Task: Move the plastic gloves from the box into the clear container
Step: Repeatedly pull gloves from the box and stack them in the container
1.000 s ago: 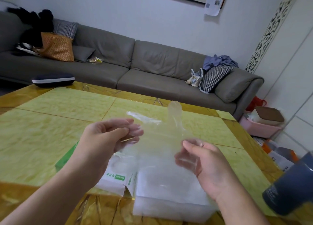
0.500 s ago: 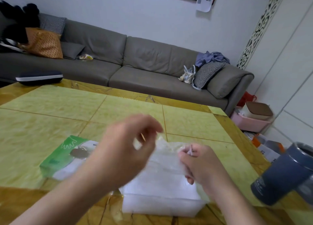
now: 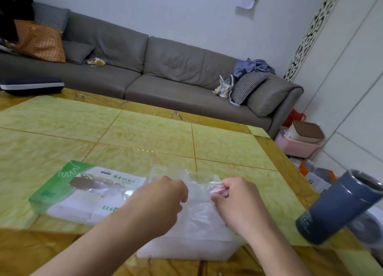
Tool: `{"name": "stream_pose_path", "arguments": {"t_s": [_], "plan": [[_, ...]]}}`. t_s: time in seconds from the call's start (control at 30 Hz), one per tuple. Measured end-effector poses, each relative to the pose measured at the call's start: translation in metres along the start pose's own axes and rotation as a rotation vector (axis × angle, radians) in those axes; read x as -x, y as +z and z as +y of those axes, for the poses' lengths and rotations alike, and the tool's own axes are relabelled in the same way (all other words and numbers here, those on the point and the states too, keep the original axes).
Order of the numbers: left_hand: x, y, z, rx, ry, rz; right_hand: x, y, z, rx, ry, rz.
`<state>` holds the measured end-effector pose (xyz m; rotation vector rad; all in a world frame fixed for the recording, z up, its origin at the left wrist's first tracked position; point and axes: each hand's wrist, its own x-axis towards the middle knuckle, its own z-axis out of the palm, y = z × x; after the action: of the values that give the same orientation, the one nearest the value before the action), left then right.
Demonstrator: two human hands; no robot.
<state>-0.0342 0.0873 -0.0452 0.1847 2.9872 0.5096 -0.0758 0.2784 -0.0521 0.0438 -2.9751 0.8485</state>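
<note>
Item, tabletop (image 3: 145,134): yellow-green marbled panels with amber borders, carrying everything below. Item, box (image 3: 83,194): the green-and-white glove carton lies flat at left, just beside the container, untouched by either hand. Item, clear container (image 3: 192,242): a frosted rectangular tub at the near edge, holding a pale heap I take to be gloves already moved; its contents blur together, so I give no count. Item, tumbler (image 3: 335,209): dark blue, standing at right, well apart from the work. Item, plastic glove (image 3: 196,184): a second ago I see it held spread in the air above the tub, one finger standing up; now it is bunched low over the container's far rim, crumpled film between the two hands. Item, left hand (image 3: 163,201): fingers curled, its grip apparently pinching the film's left part, though the fingertips are hidden behind the knuckles. Item, right hand (image 3: 234,201): grip closed, pinching the glove's right edge at the fingertips. My reading: the descent means this glove is at the point of deposit; release and a return to the box should follow.
</note>
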Motion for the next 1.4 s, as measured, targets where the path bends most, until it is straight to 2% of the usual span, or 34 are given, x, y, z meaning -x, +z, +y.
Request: {"name": "stream_pose_path", "arguments": {"t_s": [0.13, 0.2, 0.27, 0.37, 0.47, 0.67, 0.87, 0.97, 1.03, 1.1, 1.17, 1.27, 1.4], "plan": [[-0.001, -0.004, 0.01, -0.174, 0.141, 0.287, 0.002, 0.002, -0.005, 0.027, 0.004, 0.0], [-0.004, -0.002, 0.011, -0.159, 0.251, 0.327, 0.004, 0.001, -0.007, 0.019, 0.012, -0.01], [-0.005, 0.005, 0.008, -0.102, 0.243, 0.243, 0.006, 0.0, -0.009, 0.042, 0.016, -0.012], [-0.005, 0.015, -0.001, -0.137, 0.089, 0.05, 0.006, 0.0, -0.009, 0.081, 0.034, -0.015], [-0.006, 0.016, -0.008, -0.141, 0.021, -0.015, 0.006, 0.001, -0.008, 0.146, 0.04, -0.017], [-0.003, 0.013, -0.005, -0.06, 0.026, -0.173, 0.008, -0.002, -0.012, 0.285, 0.023, -0.026], [-0.004, 0.011, 0.0, -0.089, 0.023, -0.246, 0.016, -0.011, -0.021, 0.381, 0.002, -0.021], [-0.006, 0.013, 0.005, -0.129, 0.032, -0.269, 0.026, -0.019, -0.034, 0.495, -0.115, 0.063], [-0.007, 0.013, 0.006, -0.128, 0.036, -0.277, 0.032, -0.018, -0.044, 0.467, -0.247, 0.119], [-0.01, 0.015, 0.004, -0.102, 0.057, -0.283, 0.036, -0.011, -0.053, 0.338, -0.293, 0.024], [-0.011, 0.016, 0.002, -0.067, 0.087, -0.292, 0.037, 0.0, -0.055, 0.232, -0.231, -0.122], [-0.009, 0.012, 0.002, -0.045, 0.107, -0.286, 0.029, 0.014, -0.045, 0.316, -0.152, -0.322], [-0.008, 0.011, 0.002, -0.063, 0.116, -0.27, 0.019, 0.02, -0.033, 0.348, -0.102, -0.369]]}}
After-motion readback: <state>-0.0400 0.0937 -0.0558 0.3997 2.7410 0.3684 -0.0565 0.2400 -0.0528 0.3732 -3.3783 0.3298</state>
